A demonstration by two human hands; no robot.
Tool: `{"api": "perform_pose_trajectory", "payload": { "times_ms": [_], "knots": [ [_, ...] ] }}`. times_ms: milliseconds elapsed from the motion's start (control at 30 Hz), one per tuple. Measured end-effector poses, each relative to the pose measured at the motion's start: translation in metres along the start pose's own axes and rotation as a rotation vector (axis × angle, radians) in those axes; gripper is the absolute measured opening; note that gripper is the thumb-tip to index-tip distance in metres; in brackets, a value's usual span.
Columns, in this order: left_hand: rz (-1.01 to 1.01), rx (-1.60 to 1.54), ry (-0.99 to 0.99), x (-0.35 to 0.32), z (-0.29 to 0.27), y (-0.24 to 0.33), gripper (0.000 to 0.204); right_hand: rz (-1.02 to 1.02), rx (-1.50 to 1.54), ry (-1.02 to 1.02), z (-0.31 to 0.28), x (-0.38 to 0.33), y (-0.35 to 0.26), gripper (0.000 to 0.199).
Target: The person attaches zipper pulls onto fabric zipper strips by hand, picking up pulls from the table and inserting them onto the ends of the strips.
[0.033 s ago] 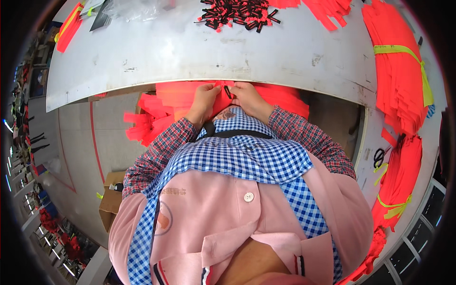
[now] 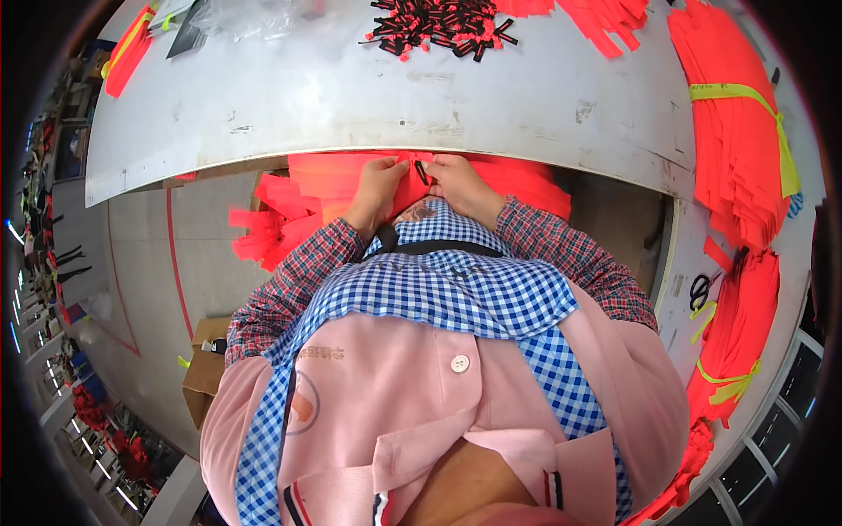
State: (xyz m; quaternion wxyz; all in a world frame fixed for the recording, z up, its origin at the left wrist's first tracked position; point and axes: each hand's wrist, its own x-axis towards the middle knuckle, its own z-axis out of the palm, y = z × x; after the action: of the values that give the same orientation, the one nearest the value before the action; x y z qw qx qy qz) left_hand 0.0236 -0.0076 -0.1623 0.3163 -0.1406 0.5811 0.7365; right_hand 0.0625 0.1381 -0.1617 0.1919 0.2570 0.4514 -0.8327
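Both the left hand [image 2: 382,178] and right hand [image 2: 456,178] pinch an orange fabric strip [image 2: 405,186] with a small black piece [image 2: 422,172], which could slip off below the desk [image 2: 351,96] edge.

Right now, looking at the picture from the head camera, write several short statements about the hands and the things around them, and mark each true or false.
1. Both hands, left hand and right hand, hold an orange strip at the table edge. True.
2. A small black piece sits between the hands. True.
3. The pile of black pieces lies on the floor. False: it lies on the far side of the table.
4. The scissors are in the right hand. False: they lie on the side surface to the right.
5. A yellow band ties the orange stack. True.
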Motion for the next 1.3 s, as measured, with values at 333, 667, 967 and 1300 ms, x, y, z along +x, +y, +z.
{"api": "perform_pose_trajectory", "payload": {
  "times_ms": [333,667,967,1300],
  "knots": [
    [0.301,0.441,0.091,0.005,0.005,-0.014,0.021,-0.140,-0.197,0.061,-0.012,0.020,0.029,0.014],
    [0.267,0.263,-0.048,0.004,-0.002,0.002,0.024,-0.096,0.039,0.050,0.007,-0.008,-0.005,0.015],
    [0.269,0.477,-0.094,-0.011,0.014,0.062,0.020,-0.625,-0.180,-0.014,0.013,-0.016,-0.017,0.012],
    [0.089,0.340,-0.398,-0.036,0.033,0.076,0.021,-0.687,0.104,0.180,0.017,-0.009,-0.045,0.012]
  ]
}}
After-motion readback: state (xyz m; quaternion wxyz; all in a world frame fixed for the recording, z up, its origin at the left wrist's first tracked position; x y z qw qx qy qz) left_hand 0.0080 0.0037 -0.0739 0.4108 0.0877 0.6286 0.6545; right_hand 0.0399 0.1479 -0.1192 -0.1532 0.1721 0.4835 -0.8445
